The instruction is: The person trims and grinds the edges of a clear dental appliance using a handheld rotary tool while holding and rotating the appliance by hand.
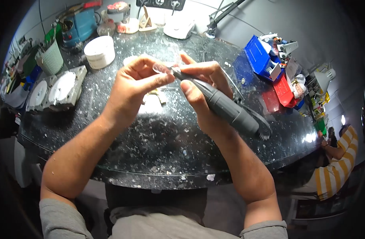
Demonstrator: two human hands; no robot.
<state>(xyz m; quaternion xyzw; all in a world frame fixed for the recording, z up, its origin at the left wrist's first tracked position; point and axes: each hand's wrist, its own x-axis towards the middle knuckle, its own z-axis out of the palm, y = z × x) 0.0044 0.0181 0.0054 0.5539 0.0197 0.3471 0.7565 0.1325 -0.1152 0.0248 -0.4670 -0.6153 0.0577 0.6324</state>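
Note:
Between the thumb and fingers of my left hand point(128, 85) is a small clear curved piece point(162, 68), its shape partly covered by the fingertips. My right hand point(208, 81) is wrapped round a dark grey rotary handpiece point(226, 105), and a cord curls at its rear end. The handpiece's nose points left and meets the clear piece or sits very close to it; whether they touch I cannot tell. Below my hands a small pale yellowish piece point(155, 97) lies on the dark speckled bench point(150, 149).
At the left stand a white tub point(99, 53), grey moulds with white plaster point(57, 89) and a pale basket point(51, 59). A blue machine point(80, 26) is behind them. Blue box point(262, 57) and red box point(284, 92) sit right. Someone in a striped shirt point(337, 165) is far right.

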